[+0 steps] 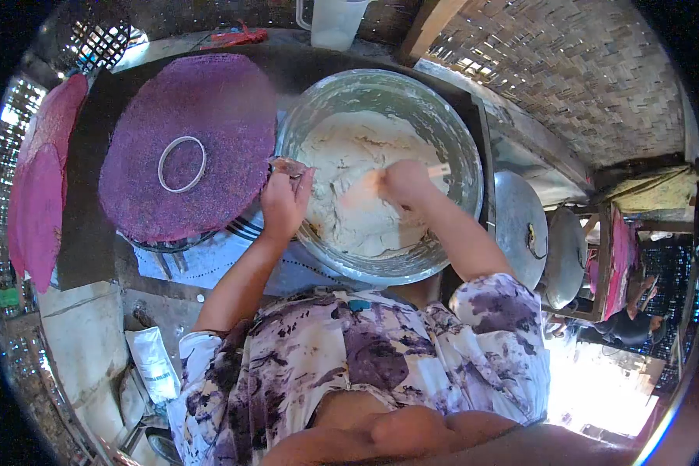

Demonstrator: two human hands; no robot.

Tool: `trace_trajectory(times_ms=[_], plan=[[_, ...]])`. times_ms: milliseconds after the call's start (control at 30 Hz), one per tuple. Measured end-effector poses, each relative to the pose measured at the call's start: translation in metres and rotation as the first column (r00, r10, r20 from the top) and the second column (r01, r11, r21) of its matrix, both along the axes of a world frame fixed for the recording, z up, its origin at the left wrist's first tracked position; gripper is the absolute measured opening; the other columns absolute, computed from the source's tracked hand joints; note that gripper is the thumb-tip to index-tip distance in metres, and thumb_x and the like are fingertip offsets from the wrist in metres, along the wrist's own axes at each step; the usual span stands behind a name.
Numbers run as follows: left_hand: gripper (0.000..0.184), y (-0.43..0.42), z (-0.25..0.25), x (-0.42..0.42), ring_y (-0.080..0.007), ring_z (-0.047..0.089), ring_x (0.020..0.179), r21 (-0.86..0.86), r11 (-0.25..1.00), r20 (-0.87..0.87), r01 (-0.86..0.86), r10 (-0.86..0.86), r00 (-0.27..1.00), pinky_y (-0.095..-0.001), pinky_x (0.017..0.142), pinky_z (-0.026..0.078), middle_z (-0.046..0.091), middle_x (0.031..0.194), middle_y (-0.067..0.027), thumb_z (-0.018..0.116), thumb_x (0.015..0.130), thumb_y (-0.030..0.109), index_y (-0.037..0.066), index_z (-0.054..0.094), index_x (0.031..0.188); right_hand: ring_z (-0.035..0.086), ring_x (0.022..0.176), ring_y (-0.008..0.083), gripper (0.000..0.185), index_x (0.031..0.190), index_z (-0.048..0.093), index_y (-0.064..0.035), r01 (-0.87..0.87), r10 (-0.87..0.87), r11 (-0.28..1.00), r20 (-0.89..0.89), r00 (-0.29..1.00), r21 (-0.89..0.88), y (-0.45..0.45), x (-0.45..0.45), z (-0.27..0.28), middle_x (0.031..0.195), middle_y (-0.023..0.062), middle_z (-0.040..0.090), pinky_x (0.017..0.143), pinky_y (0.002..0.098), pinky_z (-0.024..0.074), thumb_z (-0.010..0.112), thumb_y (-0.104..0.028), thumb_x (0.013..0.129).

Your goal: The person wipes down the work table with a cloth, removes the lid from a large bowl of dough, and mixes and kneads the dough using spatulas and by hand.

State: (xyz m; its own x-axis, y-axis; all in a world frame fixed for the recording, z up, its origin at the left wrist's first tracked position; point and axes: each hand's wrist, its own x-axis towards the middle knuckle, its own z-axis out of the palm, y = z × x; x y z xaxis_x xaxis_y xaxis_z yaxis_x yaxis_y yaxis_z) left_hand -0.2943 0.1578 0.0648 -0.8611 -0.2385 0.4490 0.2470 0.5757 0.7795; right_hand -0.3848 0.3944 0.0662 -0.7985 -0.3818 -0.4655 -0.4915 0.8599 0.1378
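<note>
A wide metal basin (462,155) holds a mass of pale, sticky dough (365,140). Over the dough, my right hand (408,185) is closed round a light-coloured flat tool (439,170), whose lower part is blurred against the dough. My left hand (287,203) is at the basin's left rim, its fingers closed on a small brownish thing (289,167) that I cannot make out. Left of the basin lies a round purple mat (202,109), with a white ring (161,167) resting on it.
Purple sheets (43,186) hang at the far left. Two round metal lids (514,225) stand to the right of the basin. A white pitcher (336,23) is behind it. A white packet (154,363) lies at lower left. A person (629,326) is in the right background.
</note>
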Motion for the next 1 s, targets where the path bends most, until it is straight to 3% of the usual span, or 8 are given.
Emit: trace_trajectory(times_ms=[67, 167, 233, 300, 400, 500, 900, 1000], plan=[[0.023, 0.0, 0.001, 0.0, -0.0331, 0.057, 0.071, 0.075, 0.997, 0.137, 0.014, -0.024, 0.99, -0.0394, 0.063, 0.044, 0.058, 0.079, -0.0169, 0.062, 0.079, 0.023, 0.001, 0.055, 0.081, 0.063, 0.074, 0.0289, 0.031, 0.081, 0.068, -0.008, 0.045, -0.049, 0.997, -0.055, 0.997, -0.061, 0.0, -0.013, -0.002, 0.078, 0.0119, 0.065, 0.064, 0.041, 0.0486, 0.058, -0.036, 0.071], [0.028, -0.003, -0.002, -0.002, -0.0353, 0.057, 0.074, -0.021, 1.0, 0.089, 0.01, -0.008, 0.996, -0.0421, 0.065, 0.044, 0.058, 0.081, -0.0186, 0.061, 0.08, 0.028, 0.001, 0.055, 0.083, 0.062, 0.076, 0.0306, 0.031, 0.081, 0.067, -0.0066, -0.101, 0.101, 0.995, -0.026, 0.995, -0.024, -0.001, -0.021, 0.058, 0.077, 0.0134, 0.064, 0.064, 0.0427, 0.0485, 0.059, -0.035, 0.071], [0.028, -0.003, -0.003, -0.005, -0.0364, 0.057, 0.075, -0.029, 1.0, 0.047, -0.005, 0.006, 0.999, -0.0431, 0.065, 0.044, 0.058, 0.081, -0.0188, 0.06, 0.081, 0.029, 0.001, 0.055, 0.084, 0.063, 0.075, 0.0296, 0.026, 0.078, 0.068, -0.0076, -0.152, 0.159, 0.987, -0.139, 0.977, 0.061, 0.008, -0.023, 0.107, 0.076, 0.0129, 0.064, 0.064, 0.0418, 0.0485, 0.061, -0.033, 0.072], [0.028, -0.003, -0.006, 0.0, -0.0367, 0.057, 0.075, -0.035, 0.999, 0.059, -0.002, 0.004, 0.998, -0.0433, 0.066, 0.044, 0.058, 0.081, -0.0186, 0.06, 0.081, 0.029, 0.001, 0.055, 0.085, 0.063, 0.075, 0.0287, 0.022, 0.075, 0.068, -0.0092, -0.071, 0.09, 0.985, -0.12, 0.989, 0.16, 0.024, -0.018, 0.147, 0.075, 0.0115, 0.064, 0.064, 0.0403, 0.0484, 0.065, -0.031, 0.07], [0.026, -0.001, -0.001, -0.004, -0.0359, 0.057, 0.074, 0.001, 1.0, 0.061, 0.006, -0.006, 0.998, -0.0423, 0.066, 0.044, 0.058, 0.08, -0.0177, 0.06, 0.081, 0.027, 0.002, 0.054, 0.085, 0.063, 0.073, 0.0281, 0.019, 0.072, 0.068, -0.0104, -0.167, 0.2, 0.928, -0.067, 0.978, 0.334, 0.059, -0.011, 0.161, 0.073, 0.0105, 0.064, 0.062, 0.0387, 0.048, 0.067, -0.029, 0.068], [0.024, 0.0, 0.002, -0.003, -0.0353, 0.057, 0.073, 0.054, 0.998, 0.024, 0.016, -0.018, 1.0, -0.0411, 0.064, 0.044, 0.058, 0.079, -0.0168, 0.061, 0.08, 0.025, 0.002, 0.054, 0.085, 0.063, 0.072, 0.0278, 0.016, 0.072, 0.068, -0.0111, -0.235, 0.267, 0.898, -0.035, 0.963, 0.372, 0.078, -0.009, 0.16, 0.072, 0.0102, 0.064, 0.061, 0.0384, 0.0476, 0.067, -0.027, 0.068], [0.021, -0.001, 0.0, -0.004, -0.0349, 0.056, 0.07, -0.038, 0.999, -0.069, -0.014, 0.011, 0.998, -0.0398, 0.062, 0.044, 0.057, 0.077, -0.016, 0.062, 0.08, 0.02, 0.001, 0.054, 0.083, 0.061, 0.069, 0.0284, 0.007, 0.069, 0.067, -0.0141, -0.333, 0.352, 0.885, 0.001, 0.936, 0.326, 0.094, -0.039, 0.095, 0.068, 0.0085, 0.063, 0.058, 0.0392, 0.0455, 0.063, -0.02, 0.067], [0.021, -0.001, 0.005, -0.003, -0.0351, 0.056, 0.072, -0.042, 0.999, -0.052, -0.002, 0.0, 0.999, -0.0393, 0.064, 0.044, 0.057, 0.078, -0.0161, 0.062, 0.08, 0.02, 0.001, 0.054, 0.084, 0.062, 0.07, 0.0293, 0.018, 0.07, 0.068, -0.0098, -0.402, 0.409, 0.845, 0.058, 0.911, 0.353, 0.096, -0.045, 0.076, 0.072, 0.011, 0.064, 0.061, 0.0396, 0.0478, 0.062, -0.027, 0.068]])
